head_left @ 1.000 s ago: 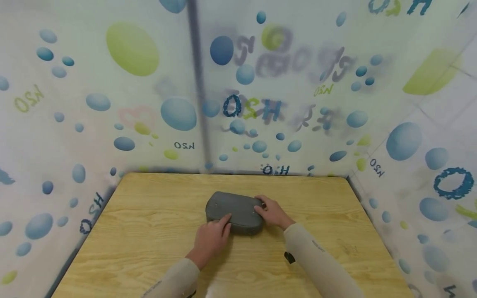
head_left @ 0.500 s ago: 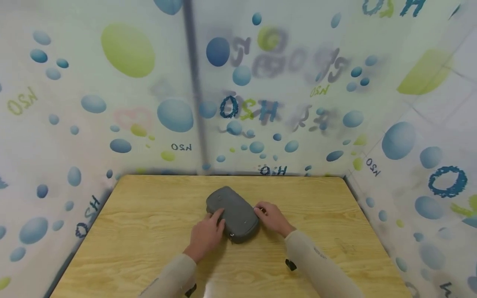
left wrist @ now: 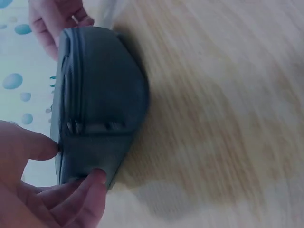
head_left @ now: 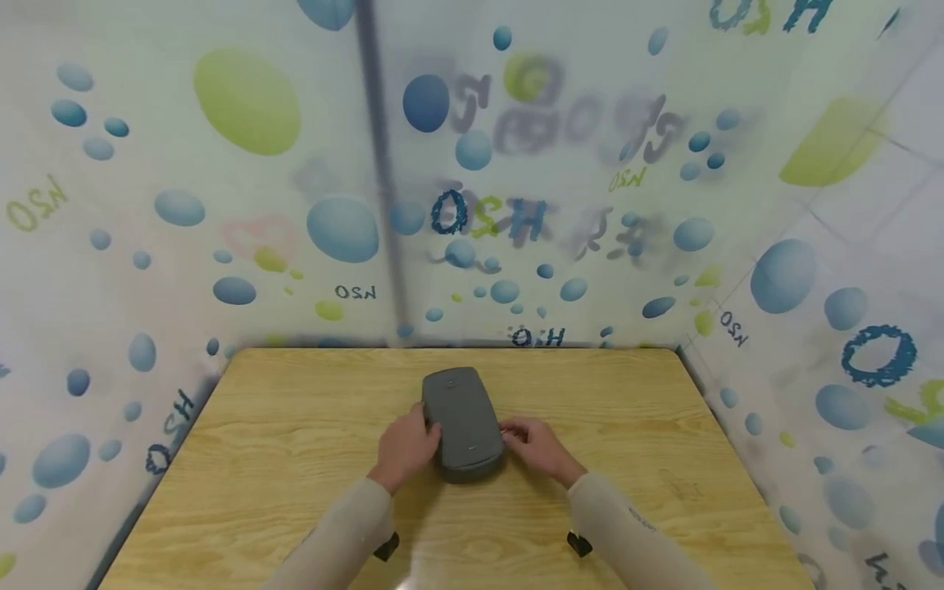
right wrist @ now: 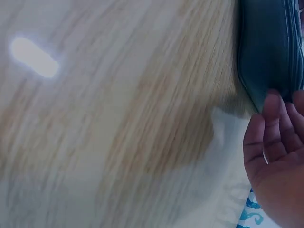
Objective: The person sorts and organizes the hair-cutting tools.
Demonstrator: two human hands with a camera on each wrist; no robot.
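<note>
A dark grey zippered case lies on the wooden table, its long side running away from me. My left hand grips its left side. In the left wrist view the left thumb presses the top edge of the case, with the other fingers against its side and lower edge. On the opposite side, my right hand has its fingertips at the case's edge. Loosely bent right fingers touch the side wall in the right wrist view; the thumb is mostly cut off there. The underside of the case is hidden.
The wooden table is enclosed by a patterned wall at the back and both sides. Black pieces hang below the sleeves at the wrists. A bright reflection shows on the tabletop.
The case has turned clockwise from lying crosswise to pointing away from me. My left hand has moved from its top to its left side; the right hand has shifted slightly nearer.
</note>
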